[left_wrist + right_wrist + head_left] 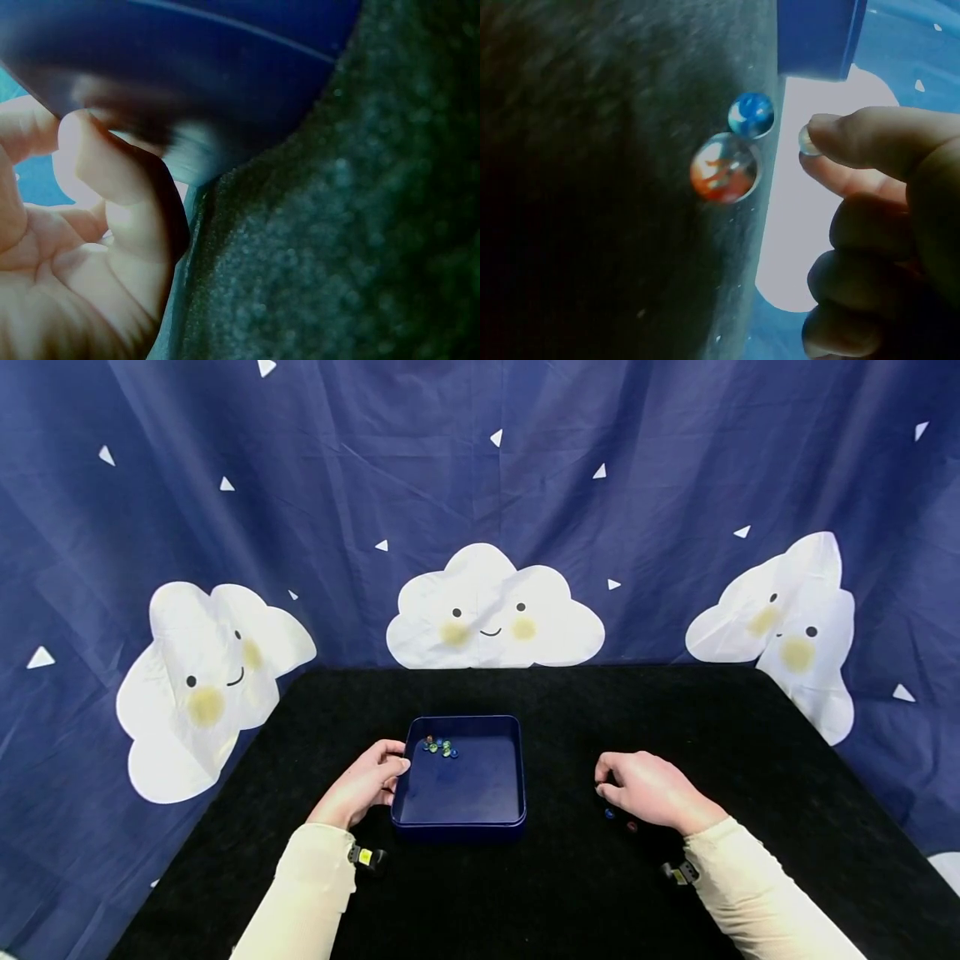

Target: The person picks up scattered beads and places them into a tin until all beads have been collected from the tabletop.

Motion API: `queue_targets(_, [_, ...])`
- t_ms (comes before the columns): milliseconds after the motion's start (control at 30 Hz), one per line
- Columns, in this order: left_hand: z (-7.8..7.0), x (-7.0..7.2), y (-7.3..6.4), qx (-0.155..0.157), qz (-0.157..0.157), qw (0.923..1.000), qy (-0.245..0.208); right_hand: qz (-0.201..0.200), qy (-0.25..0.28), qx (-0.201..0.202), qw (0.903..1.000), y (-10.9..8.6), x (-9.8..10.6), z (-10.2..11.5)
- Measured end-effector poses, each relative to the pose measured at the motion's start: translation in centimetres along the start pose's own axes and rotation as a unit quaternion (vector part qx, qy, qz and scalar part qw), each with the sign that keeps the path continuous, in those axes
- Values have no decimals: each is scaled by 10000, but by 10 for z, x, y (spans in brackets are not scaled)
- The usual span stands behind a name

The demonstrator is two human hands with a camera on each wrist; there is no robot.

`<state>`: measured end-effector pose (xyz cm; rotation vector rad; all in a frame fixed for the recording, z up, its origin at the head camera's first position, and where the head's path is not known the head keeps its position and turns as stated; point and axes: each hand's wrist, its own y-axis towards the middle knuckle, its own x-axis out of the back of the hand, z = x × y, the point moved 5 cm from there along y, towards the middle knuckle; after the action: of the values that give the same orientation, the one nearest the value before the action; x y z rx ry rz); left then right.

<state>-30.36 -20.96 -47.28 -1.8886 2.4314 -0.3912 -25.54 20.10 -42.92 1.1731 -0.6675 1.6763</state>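
Observation:
A square dark blue tray lies on the black cloth, with several small glass marbles grouped in its far left corner. At the tray's left side, my left hand holds it, thumb and fingers against the wall and rim. The left wrist view shows the bent thumb touching the outer wall. Right of the tray, my right hand pinches a clear marble between thumb and index finger. Below that hand lie a blue marble and a clear marble with orange-red swirls, close together.
Black cloth covers the table. A stretch of it separates the tray from my right hand. Behind the table hangs a dark blue curtain with white clouds and triangles. Each wrist carries a small camera on a strap.

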Motion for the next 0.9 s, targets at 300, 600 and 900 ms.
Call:
queue_targets(300, [-1, 0, -2, -9, 3, 10000, -27, -404, -114, 203, 9989, 8, 5, 15])
queue_targets(600, [-1, 0, -1, 25, -21, 10000, 15, -483, -137, 355, 9981, 18, 8, 33])
queue_targets(900, [-5, -2, -4, 17, -35, 10000, -14, -782, -62, 684, 9946, 28, 10, 56])
